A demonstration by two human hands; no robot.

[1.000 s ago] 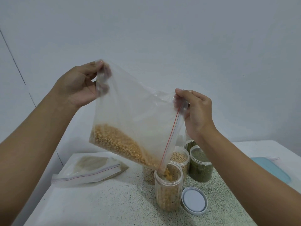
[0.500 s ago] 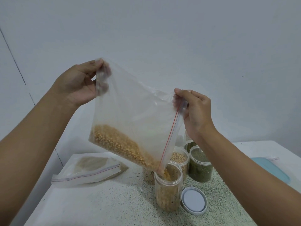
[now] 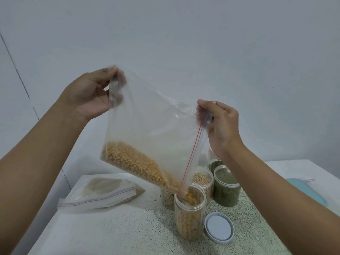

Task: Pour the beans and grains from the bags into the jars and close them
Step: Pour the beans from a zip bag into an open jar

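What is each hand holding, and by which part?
Both hold one bag. The left hand pinches its raised closed corner. The right hand pinches the upper end of the zip mouth, whose lower end spills into the jar.

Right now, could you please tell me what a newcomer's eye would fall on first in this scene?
The clear bag held high at centre stands out first, pinched at its upper corners by the left hand and right hand, yellow grains spilling from its low corner into the open jar on the table. Next come the white lid lying just right of that jar and the green jar behind the lid.
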